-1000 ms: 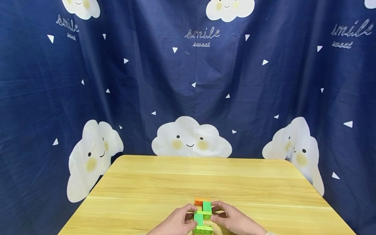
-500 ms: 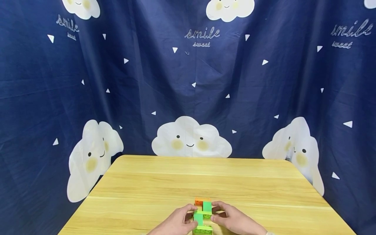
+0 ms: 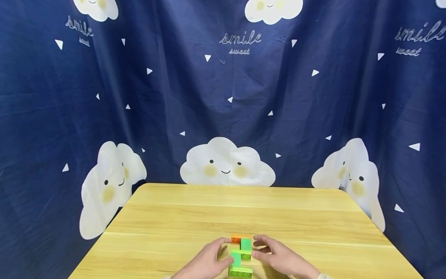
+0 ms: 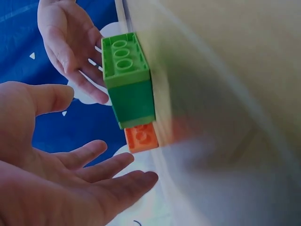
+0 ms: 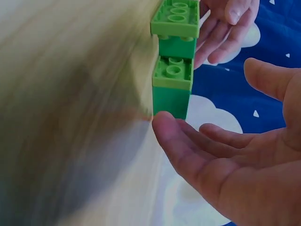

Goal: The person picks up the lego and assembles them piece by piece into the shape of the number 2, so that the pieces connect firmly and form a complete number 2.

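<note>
A row of joined toy building bricks lies on the table near its front edge. In the head view an orange brick (image 3: 240, 237) forms the far end. Towards me follow a green brick (image 3: 246, 244), a lime brick (image 3: 246, 255), another green brick (image 3: 235, 260) and a lime end brick (image 3: 240, 273), its hollow underside facing me. My left hand (image 3: 207, 259) is at the left side, fingers apart and loosely extended; the left wrist view shows a gap to the bricks. On the other side, my right hand (image 3: 280, 257) has relaxed fingers, their tips close beside the bricks; contact is unclear.
The pale wooden table (image 3: 174, 217) extends beyond and to both sides of the bricks. A dark blue curtain (image 3: 167, 97) with white clouds and triangles hangs behind it and along both sides.
Both hands have loosened and drawn slightly outward from the bricks, with fingers spread wider. The row of bricks stays in nearly the same place.
</note>
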A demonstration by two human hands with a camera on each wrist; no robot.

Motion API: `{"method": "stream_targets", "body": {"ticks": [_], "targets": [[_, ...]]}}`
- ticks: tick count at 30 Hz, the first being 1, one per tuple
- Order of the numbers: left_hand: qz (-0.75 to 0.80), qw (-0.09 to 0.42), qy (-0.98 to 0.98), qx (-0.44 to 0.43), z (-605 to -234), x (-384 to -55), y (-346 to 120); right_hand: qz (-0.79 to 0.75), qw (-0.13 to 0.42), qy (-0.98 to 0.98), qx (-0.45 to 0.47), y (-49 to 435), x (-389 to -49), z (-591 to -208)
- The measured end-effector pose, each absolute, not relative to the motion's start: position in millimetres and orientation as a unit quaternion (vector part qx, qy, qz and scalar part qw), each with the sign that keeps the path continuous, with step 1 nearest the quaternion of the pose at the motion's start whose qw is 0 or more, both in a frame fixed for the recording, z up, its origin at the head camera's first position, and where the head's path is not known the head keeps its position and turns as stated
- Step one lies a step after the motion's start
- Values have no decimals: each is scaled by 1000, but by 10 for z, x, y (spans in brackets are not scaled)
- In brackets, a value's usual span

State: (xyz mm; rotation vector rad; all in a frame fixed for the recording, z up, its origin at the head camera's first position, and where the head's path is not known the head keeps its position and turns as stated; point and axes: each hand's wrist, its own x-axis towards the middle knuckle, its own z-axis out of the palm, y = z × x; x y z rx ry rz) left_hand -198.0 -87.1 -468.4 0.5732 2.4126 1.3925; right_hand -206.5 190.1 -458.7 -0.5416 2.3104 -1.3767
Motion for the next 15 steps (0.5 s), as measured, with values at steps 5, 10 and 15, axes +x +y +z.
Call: {"method": "stream_targets", "body": {"ticks": [5,10,15], "targets": [[462,113,860,187,-4650,-1958,-894,-480,178,840,-181,1936,-2050,-4537],[413,67,888,192,-4589,-1951,-913,-463,154,852,-187,1964,-2030,-4487],[366,12,909,199,-4519,-1958,-998,-451,131,864,-183,2002,-2013,-4432]]}}
